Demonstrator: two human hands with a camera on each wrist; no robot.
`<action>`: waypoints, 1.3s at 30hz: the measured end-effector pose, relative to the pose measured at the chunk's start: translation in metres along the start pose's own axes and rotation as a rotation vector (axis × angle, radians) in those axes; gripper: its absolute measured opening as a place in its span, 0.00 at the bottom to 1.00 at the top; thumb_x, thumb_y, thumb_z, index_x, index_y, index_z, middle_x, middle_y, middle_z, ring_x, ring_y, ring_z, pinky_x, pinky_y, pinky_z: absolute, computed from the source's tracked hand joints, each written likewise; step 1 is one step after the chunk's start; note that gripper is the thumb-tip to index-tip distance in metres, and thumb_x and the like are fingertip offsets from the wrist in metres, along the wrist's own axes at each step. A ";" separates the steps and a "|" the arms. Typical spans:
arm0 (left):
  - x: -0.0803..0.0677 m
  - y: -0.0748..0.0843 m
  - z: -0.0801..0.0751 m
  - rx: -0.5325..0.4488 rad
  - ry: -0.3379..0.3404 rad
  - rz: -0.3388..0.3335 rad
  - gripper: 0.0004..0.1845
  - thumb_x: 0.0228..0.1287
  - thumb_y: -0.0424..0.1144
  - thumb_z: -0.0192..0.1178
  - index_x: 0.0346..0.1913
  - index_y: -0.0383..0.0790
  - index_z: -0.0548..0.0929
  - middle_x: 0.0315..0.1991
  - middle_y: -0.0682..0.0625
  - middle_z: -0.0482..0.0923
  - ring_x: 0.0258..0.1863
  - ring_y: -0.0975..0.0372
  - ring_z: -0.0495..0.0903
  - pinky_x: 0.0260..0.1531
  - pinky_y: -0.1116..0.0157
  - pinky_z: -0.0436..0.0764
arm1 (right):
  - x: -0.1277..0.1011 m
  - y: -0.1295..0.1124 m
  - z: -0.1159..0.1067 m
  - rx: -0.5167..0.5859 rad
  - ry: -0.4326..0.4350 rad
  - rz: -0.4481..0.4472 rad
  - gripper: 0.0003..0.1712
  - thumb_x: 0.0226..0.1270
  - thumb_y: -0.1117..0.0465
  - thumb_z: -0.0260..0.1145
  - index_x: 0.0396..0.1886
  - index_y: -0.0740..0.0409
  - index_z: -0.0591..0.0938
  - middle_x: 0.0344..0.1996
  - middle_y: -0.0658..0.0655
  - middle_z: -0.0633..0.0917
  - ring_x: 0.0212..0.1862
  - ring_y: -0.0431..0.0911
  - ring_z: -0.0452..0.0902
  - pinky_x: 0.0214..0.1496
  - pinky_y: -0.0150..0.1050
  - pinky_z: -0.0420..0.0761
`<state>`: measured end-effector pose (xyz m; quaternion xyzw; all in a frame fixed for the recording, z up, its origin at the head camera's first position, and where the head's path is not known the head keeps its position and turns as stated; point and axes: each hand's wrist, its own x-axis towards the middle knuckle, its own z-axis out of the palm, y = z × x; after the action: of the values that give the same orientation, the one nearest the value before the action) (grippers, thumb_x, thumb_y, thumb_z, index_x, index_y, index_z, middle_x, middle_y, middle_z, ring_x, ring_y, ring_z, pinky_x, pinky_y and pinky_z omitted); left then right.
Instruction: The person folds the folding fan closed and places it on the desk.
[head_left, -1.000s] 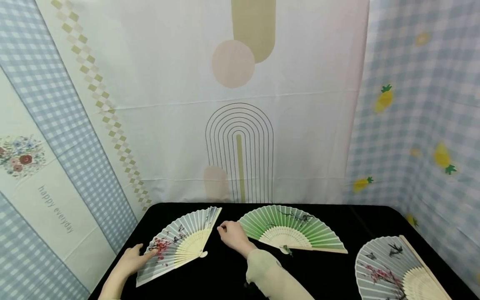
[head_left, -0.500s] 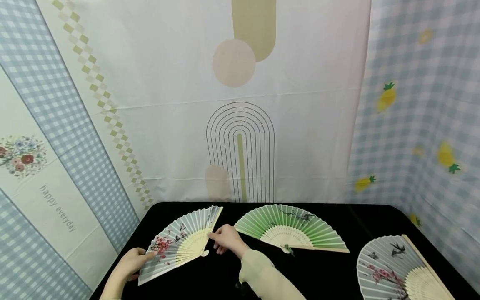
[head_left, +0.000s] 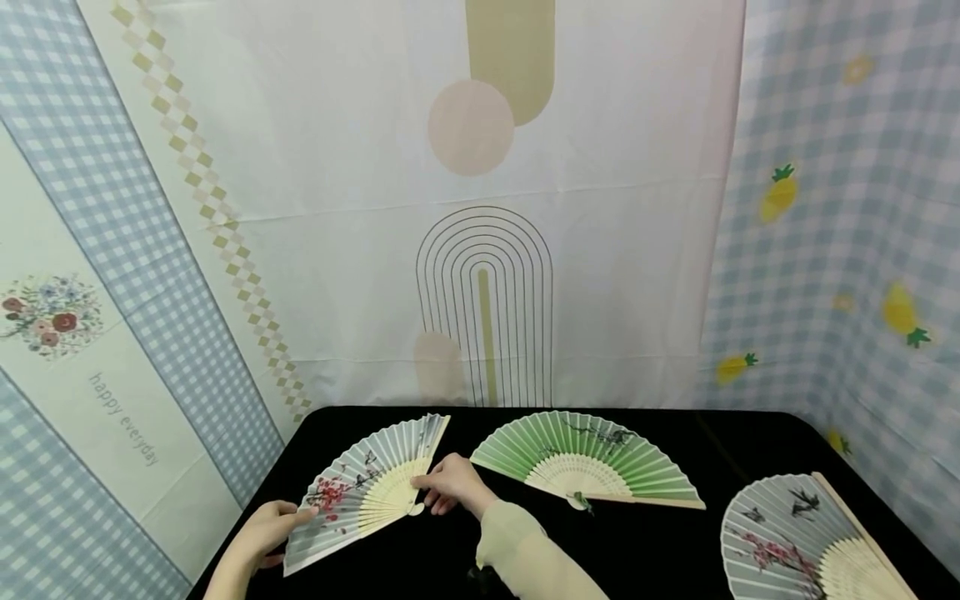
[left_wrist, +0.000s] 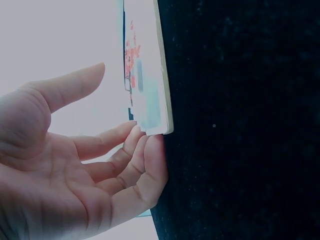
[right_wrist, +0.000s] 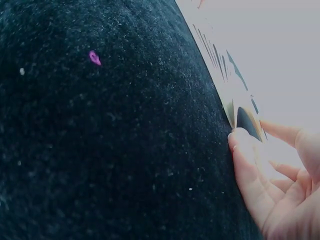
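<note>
Grey fan [head_left: 367, 492] | spread flat on desk [head_left: 637, 542] | left grip [head_left: 262, 533] relaxed, fingertips touching outer edge | right grip [head_left: 450, 487] pinching opposite guard by pivot

A pale beige long sleeve [head_left: 525, 550] covers the right forearm.

table [head_left: 660, 550]: black cloth | back wall [head_left: 600, 275]: pale arch-print drape | sides: blue gingham hangings [head_left: 847, 275]
</note>
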<state>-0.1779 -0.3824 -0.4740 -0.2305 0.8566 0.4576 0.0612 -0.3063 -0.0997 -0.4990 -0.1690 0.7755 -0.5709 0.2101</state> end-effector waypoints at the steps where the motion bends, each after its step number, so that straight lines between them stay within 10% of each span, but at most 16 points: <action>1: -0.001 0.000 0.001 -0.007 -0.004 -0.002 0.47 0.66 0.56 0.65 0.64 0.12 0.63 0.62 0.19 0.64 0.56 0.35 0.73 0.37 0.50 0.85 | -0.001 0.000 0.000 0.005 -0.001 0.004 0.15 0.64 0.59 0.73 0.24 0.67 0.86 0.17 0.61 0.85 0.13 0.41 0.75 0.16 0.34 0.80; 21: -0.006 0.003 -0.005 -0.055 -0.009 0.008 0.46 0.68 0.57 0.63 0.67 0.16 0.62 0.60 0.22 0.68 0.50 0.40 0.76 0.34 0.55 0.85 | -0.002 -0.001 0.002 0.059 0.080 -0.065 0.09 0.66 0.67 0.69 0.27 0.63 0.79 0.17 0.57 0.83 0.15 0.38 0.76 0.20 0.33 0.83; 39: -0.014 0.059 -0.021 -0.089 0.015 0.182 0.41 0.76 0.54 0.55 0.73 0.21 0.57 0.64 0.25 0.64 0.59 0.41 0.71 0.41 0.53 0.86 | -0.016 -0.048 -0.038 0.119 0.183 -0.213 0.09 0.67 0.64 0.70 0.30 0.65 0.81 0.20 0.58 0.86 0.18 0.39 0.80 0.23 0.35 0.85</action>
<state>-0.1901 -0.3665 -0.4128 -0.1574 0.8533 0.4971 0.0029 -0.3115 -0.0746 -0.4412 -0.1851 0.7339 -0.6478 0.0865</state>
